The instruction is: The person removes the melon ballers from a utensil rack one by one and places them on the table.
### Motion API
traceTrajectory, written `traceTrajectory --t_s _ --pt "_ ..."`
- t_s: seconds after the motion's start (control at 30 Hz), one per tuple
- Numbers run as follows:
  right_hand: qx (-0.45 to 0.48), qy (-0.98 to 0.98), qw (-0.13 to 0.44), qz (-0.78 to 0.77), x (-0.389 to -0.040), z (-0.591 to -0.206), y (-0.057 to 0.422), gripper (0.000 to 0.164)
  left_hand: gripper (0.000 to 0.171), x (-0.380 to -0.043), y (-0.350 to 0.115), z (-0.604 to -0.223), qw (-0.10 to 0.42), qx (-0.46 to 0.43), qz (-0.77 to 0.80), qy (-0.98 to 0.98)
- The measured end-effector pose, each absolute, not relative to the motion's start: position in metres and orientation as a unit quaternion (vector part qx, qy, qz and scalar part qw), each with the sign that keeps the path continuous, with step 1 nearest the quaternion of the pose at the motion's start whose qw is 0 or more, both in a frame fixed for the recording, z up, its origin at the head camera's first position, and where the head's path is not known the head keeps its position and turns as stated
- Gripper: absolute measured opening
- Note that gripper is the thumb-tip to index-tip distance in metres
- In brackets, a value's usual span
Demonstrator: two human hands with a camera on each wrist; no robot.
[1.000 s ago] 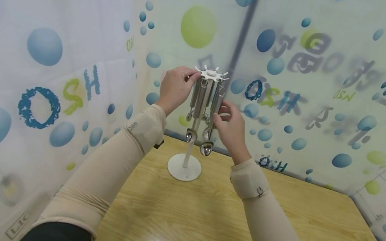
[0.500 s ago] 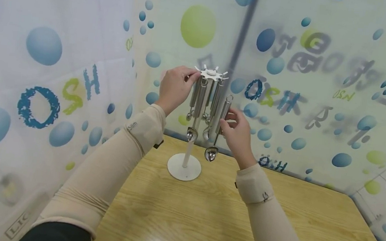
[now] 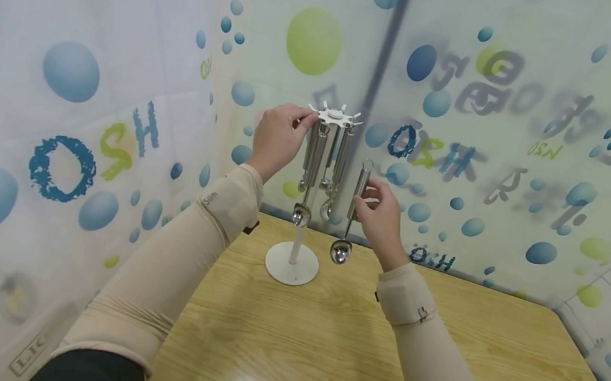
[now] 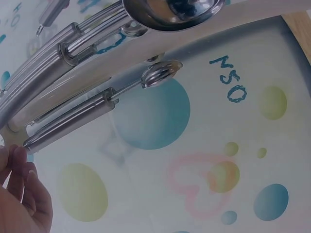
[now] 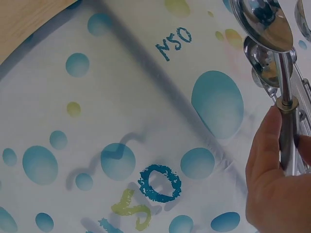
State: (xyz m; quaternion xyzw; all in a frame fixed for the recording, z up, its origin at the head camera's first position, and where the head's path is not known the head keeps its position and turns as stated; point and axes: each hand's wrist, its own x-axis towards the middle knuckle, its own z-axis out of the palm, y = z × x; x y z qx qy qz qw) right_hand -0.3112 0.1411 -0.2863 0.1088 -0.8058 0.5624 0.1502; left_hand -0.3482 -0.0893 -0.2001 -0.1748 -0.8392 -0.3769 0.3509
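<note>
A white hanging rack (image 3: 335,116) with a pronged top stands upright on a round base (image 3: 291,264). My left hand (image 3: 278,136) pinches the left edge of its top between thumb and fingers. Apart from the rack, to its right, my right hand (image 3: 382,217) grips a metal scoop (image 3: 340,252) by the handle, round bowl hanging down. In the right wrist view that scoop's bowl (image 5: 265,22) shows large. Several steel utensils (image 3: 316,157) still hang from the prongs, including another round-bowled scoop (image 3: 301,215). The left wrist view shows a small ribbed-ended utensil (image 4: 163,74) near my left fingers.
A wooden table (image 3: 288,345) lies under the rack. Printed curtains (image 3: 488,173) with dots and letters close in the back and sides of the table. A dark strip (image 3: 392,43) runs down the back curtain.
My right hand has drawn the scoop off the rack, moving it right and slightly down, its handle now tilted. The left hand keeps its pinch on the rack's top.
</note>
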Motion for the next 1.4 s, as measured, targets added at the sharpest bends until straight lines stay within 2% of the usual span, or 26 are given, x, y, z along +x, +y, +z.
traceTrajectory --t_s 0.3,1.4 --pt "0.093 -0.811 0.135 0.561 -0.318 -0.297 0.150 0.054 0.029 -0.349 -0.089 -0.200 0.351 -0.172 -0.372 -0.842" --pt "0.038 -0.813 0.045 0.580 -0.332 -0.330 0.162 0.056 0.029 -0.349 -0.089 -0.200 0.348 -0.168 -0.377 -0.842"
